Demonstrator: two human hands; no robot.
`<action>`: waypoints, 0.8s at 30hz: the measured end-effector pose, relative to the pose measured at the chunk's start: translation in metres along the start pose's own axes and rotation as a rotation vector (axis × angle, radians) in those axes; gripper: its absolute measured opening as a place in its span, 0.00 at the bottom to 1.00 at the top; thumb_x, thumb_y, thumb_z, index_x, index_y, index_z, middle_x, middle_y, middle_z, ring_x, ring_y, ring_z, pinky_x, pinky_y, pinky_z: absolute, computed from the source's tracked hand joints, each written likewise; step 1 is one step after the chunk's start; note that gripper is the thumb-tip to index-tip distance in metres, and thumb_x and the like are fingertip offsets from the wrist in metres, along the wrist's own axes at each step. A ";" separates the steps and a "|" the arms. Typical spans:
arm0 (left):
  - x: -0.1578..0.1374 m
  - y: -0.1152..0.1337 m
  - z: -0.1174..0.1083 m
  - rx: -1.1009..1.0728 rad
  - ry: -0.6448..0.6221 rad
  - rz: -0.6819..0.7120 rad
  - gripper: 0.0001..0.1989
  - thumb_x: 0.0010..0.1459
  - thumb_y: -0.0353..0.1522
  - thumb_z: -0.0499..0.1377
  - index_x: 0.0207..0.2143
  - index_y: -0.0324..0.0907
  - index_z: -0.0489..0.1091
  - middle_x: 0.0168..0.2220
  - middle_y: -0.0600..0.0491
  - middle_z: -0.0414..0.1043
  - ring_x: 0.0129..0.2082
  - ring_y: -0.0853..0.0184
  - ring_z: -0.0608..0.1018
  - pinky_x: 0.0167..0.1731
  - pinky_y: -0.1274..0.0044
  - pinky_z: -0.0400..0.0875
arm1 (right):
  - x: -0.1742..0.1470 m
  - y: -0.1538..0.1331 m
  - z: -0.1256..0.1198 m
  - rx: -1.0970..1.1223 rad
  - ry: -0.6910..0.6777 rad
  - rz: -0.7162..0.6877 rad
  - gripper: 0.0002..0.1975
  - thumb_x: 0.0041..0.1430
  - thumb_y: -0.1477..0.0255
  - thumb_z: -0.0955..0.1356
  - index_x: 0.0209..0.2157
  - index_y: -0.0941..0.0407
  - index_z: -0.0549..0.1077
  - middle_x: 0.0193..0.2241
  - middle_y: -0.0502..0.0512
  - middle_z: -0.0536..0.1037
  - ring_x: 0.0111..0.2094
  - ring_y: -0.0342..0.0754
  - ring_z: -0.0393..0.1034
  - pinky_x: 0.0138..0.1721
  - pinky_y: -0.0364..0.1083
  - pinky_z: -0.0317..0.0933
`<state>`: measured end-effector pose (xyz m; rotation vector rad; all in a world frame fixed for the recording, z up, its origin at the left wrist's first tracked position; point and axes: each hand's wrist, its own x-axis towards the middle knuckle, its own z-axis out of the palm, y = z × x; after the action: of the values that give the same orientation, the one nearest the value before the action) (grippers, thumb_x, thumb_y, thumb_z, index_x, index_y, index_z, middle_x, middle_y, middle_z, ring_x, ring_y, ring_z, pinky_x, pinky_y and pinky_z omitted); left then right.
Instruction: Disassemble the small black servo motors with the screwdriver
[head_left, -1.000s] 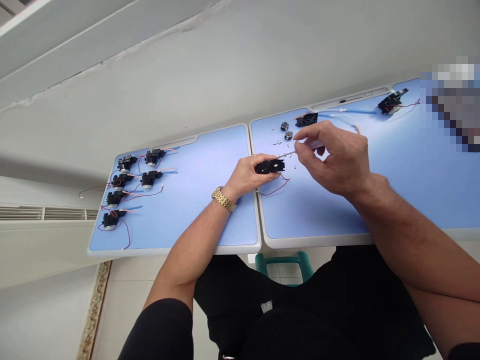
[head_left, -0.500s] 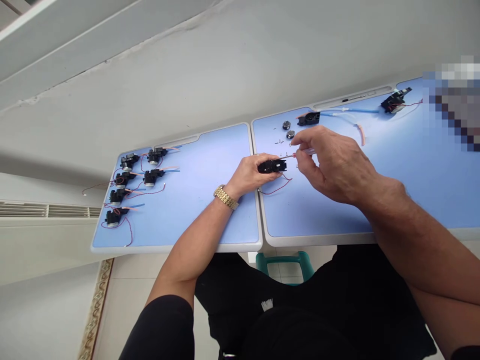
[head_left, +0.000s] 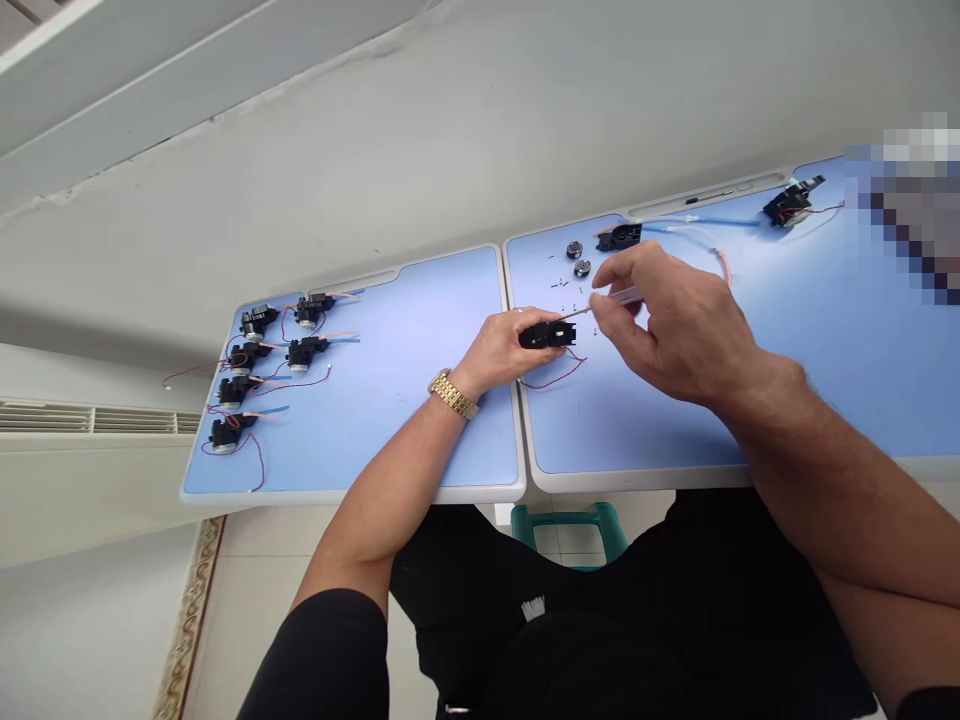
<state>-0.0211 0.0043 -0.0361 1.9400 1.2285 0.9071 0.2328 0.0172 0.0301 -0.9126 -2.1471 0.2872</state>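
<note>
The left grip (head_left: 499, 348), with a gold metal watch (head_left: 454, 393) at its wrist, holds a small black plastic housing (head_left: 546, 335) above a blue counter with a pale rim (head_left: 637, 440). The right grip (head_left: 679, 325) pinches a slim screwdriver with a clear handle (head_left: 626, 295), its thin metal shaft reaching to the housing's far edge. Beyond lie tiny loose metal screws (head_left: 560, 283), two round black-and-silver parts (head_left: 583, 268) and an open black plastic shell (head_left: 620, 237). On the adjoining blue counter to the left (head_left: 420, 400), six black units with red wires (head_left: 307, 352) sit grouped.
</note>
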 end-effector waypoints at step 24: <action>-0.001 0.002 -0.001 -0.022 0.002 -0.021 0.16 0.65 0.33 0.75 0.55 0.45 0.86 0.52 0.49 0.90 0.51 0.61 0.89 0.59 0.67 0.82 | 0.001 0.004 0.004 -0.090 0.071 -0.042 0.08 0.81 0.63 0.69 0.43 0.48 0.75 0.28 0.51 0.80 0.33 0.56 0.76 0.45 0.57 0.70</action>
<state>-0.0211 0.0032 -0.0338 1.9058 1.2324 0.9091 0.2317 0.0209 0.0263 -0.9131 -2.1255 0.1363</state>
